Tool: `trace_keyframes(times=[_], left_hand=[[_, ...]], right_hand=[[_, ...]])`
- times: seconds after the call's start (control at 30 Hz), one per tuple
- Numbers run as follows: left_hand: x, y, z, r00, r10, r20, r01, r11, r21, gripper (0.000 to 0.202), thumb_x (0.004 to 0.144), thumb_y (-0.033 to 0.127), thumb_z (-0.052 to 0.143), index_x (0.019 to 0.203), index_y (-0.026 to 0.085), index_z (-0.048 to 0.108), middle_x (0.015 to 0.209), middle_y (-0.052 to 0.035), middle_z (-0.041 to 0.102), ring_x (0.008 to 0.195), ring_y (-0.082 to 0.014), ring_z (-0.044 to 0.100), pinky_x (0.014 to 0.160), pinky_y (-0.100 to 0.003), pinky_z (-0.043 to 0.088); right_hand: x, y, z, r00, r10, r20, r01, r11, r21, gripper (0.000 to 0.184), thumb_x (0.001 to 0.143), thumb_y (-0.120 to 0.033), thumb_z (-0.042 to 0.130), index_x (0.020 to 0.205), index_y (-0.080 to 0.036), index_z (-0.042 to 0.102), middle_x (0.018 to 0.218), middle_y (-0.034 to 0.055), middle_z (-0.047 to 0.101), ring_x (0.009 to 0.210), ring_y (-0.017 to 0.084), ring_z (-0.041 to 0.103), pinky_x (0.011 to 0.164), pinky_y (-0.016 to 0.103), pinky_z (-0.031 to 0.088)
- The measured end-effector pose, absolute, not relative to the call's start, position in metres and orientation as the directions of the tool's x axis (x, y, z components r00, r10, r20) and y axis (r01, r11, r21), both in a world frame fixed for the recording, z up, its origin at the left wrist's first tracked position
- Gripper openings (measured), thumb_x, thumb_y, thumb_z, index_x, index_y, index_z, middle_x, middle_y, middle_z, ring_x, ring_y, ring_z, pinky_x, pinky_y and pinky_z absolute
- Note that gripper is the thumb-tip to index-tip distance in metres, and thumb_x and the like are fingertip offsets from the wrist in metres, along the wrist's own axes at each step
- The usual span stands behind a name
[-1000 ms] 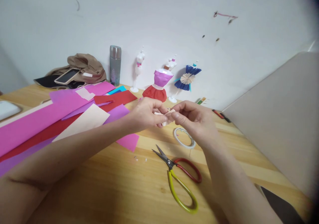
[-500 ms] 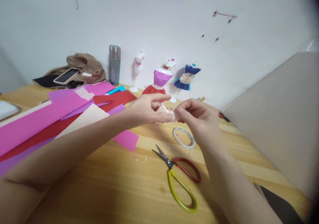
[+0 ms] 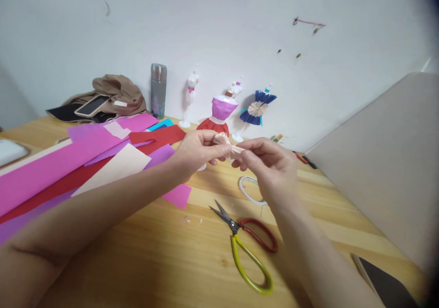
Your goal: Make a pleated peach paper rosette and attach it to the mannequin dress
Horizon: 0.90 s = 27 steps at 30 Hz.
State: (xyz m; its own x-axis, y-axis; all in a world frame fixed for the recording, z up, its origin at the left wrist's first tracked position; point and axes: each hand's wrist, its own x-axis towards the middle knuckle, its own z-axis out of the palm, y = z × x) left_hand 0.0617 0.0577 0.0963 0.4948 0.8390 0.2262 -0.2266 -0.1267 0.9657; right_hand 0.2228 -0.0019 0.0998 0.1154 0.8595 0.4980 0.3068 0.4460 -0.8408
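My left hand (image 3: 197,151) and my right hand (image 3: 269,164) meet above the wooden table (image 3: 164,257) and both pinch a small pleated strip of pale peach paper (image 3: 224,142). One end of it fans out above my left thumb. A roll of white tape (image 3: 247,190) lies just under my right hand, partly hidden by it. Scissors (image 3: 246,244) with one red and one yellow-green handle lie open on the table nearer to me.
Sheets of pink, red, purple and peach paper (image 3: 78,161) cover the table's left. At the wall stand three small mannequins with paper dresses (image 3: 219,116), a steel flask (image 3: 158,90), and a brown cloth with a phone (image 3: 92,104). A grey panel (image 3: 384,161) rises at right.
Both hands have risen slightly while working the pleated paper. Its fanned end now shows above my left thumb. My left index finger, stretched out half a second ago, has curled back.
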Motion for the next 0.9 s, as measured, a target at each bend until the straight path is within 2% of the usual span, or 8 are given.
trace_keyframes(times=[0.1,0.2,0.3,0.4,0.53,0.7,0.8,0.9], left_hand=[[0.0617,0.0608,0.0971,0.488,0.835,0.255,-0.194,-0.181,0.964,0.007,0.077,0.016,0.071,0.073,0.012,0.068,0.066,-0.0003,0.065,0.060,-0.0077,0.058,0.057,-0.020,0.045],[0.0619,0.0608,0.0991,0.482,0.817,0.316,-0.182,-0.259,0.948,0.007,0.075,0.012,0.071,0.069,0.011,0.066,0.071,-0.0017,0.067,0.067,-0.0091,0.062,0.064,-0.021,0.048],[0.0611,0.0600,0.1003,0.496,0.791,0.359,-0.201,-0.297,0.933,0.007,0.074,0.013,0.071,0.069,0.011,0.066,0.069,-0.0010,0.065,0.066,-0.0086,0.060,0.062,-0.020,0.047],[0.0597,0.0613,0.0995,0.521,0.771,0.366,-0.217,-0.294,0.931,0.009,0.071,0.017,0.075,0.073,0.011,0.068,0.071,-0.0017,0.067,0.066,-0.0086,0.060,0.060,-0.020,0.046],[0.0598,0.0642,0.0974,0.541,0.765,0.349,-0.222,-0.271,0.937,0.016,0.065,0.018,0.079,0.077,0.012,0.070,0.077,-0.0028,0.069,0.070,-0.0104,0.063,0.065,-0.022,0.050],[0.0627,0.0648,0.0954,0.531,0.759,0.376,-0.278,-0.263,0.924,0.011,0.065,0.015,0.076,0.070,0.012,0.066,0.071,-0.0008,0.067,0.067,-0.0088,0.062,0.063,-0.020,0.049],[0.0613,0.0648,0.0965,0.567,0.761,0.315,-0.200,-0.243,0.949,0.010,0.068,0.016,0.073,0.068,0.013,0.064,0.067,-0.0004,0.065,0.062,-0.0083,0.059,0.056,-0.020,0.045],[0.0568,0.0645,0.1006,0.638,0.730,0.245,-0.098,-0.239,0.966,0.012,0.067,0.016,0.073,0.064,0.013,0.062,0.064,0.0000,0.064,0.059,-0.0079,0.057,0.054,-0.019,0.042]], right_hand=[[0.2297,0.0004,0.0992,0.053,0.901,0.431,0.273,0.403,-0.874,0.031,0.084,-0.052,0.067,0.083,-0.022,0.072,0.059,0.0013,0.064,0.055,0.017,0.061,0.054,0.032,0.048],[0.2316,0.0022,0.1012,0.042,0.941,0.336,0.292,0.311,-0.905,0.028,0.079,-0.049,0.072,0.074,-0.022,0.071,0.060,0.0011,0.064,0.052,0.014,0.059,0.051,0.030,0.046],[0.2290,0.0025,0.1037,0.046,0.958,0.284,0.287,0.260,-0.922,0.025,0.073,-0.045,0.078,0.067,-0.023,0.067,0.059,0.0000,0.062,0.049,0.013,0.055,0.049,0.029,0.046],[0.2267,0.0022,0.1043,0.039,0.959,0.281,0.278,0.259,-0.925,0.026,0.073,-0.045,0.077,0.066,-0.023,0.065,0.059,-0.0004,0.060,0.048,0.012,0.053,0.047,0.030,0.046],[0.2254,0.0017,0.1040,0.043,0.952,0.302,0.306,0.275,-0.911,0.023,0.074,-0.044,0.076,0.066,-0.025,0.065,0.059,0.0000,0.061,0.047,0.013,0.053,0.047,0.031,0.047],[0.2249,0.0014,0.1052,0.036,0.960,0.278,0.280,0.258,-0.925,0.024,0.072,-0.045,0.077,0.068,-0.024,0.066,0.061,0.0010,0.065,0.046,0.013,0.055,0.047,0.030,0.047],[0.2268,0.0007,0.1069,-0.008,0.966,0.260,0.326,0.248,-0.912,0.020,0.073,-0.043,0.076,0.069,-0.025,0.068,0.065,0.0024,0.069,0.049,0.015,0.058,0.047,0.031,0.047],[0.2291,-0.0011,0.1086,-0.043,0.943,0.330,0.438,0.315,-0.842,0.017,0.076,-0.038,0.071,0.067,-0.024,0.069,0.062,0.0021,0.068,0.050,0.015,0.056,0.047,0.030,0.044]])
